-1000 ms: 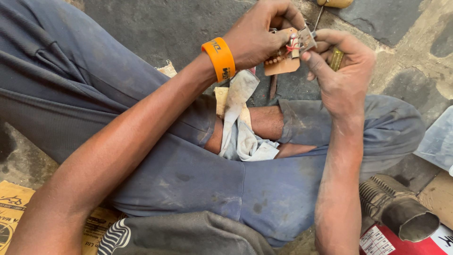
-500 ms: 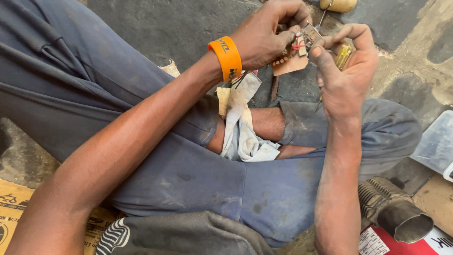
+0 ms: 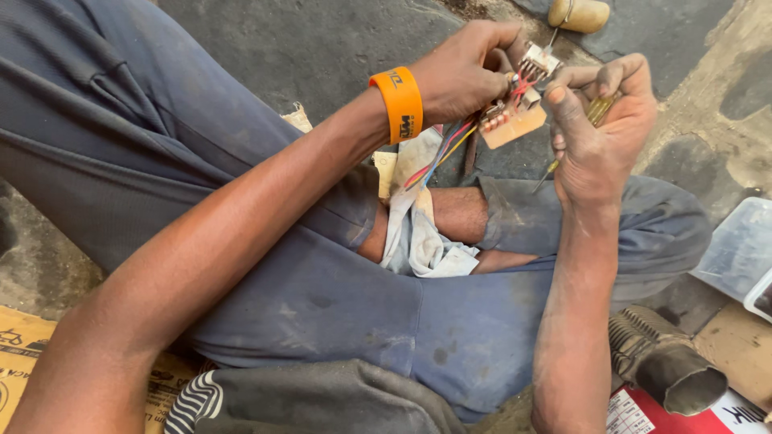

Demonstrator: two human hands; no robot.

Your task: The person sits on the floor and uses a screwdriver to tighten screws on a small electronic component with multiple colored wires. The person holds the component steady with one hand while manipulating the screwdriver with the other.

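My left hand (image 3: 462, 68), with an orange wristband (image 3: 398, 104), grips a small tan circuit board (image 3: 515, 124) fitted with a white connector (image 3: 541, 58) and coloured wires (image 3: 441, 153) that trail down toward my lap. My right hand (image 3: 599, 133) is closed around a screwdriver with a clear yellow handle (image 3: 599, 111); its thin shaft (image 3: 543, 175) pokes out below the palm. The right thumb touches the board's edge. Both hands are raised over my crossed legs in dusty blue trousers.
A white rag (image 3: 418, 233) lies in my lap. A wooden tool handle (image 3: 579, 14) rests on the concrete floor at the top. At right stand a clear plastic box (image 3: 736, 253), a ribbed metal pipe (image 3: 667, 366) and a red carton (image 3: 651, 410). Cardboard (image 3: 24, 354) lies at bottom left.
Both hands have stayed together on the board and shifted a little within the view. The board is tilted so its connector and wires show more.
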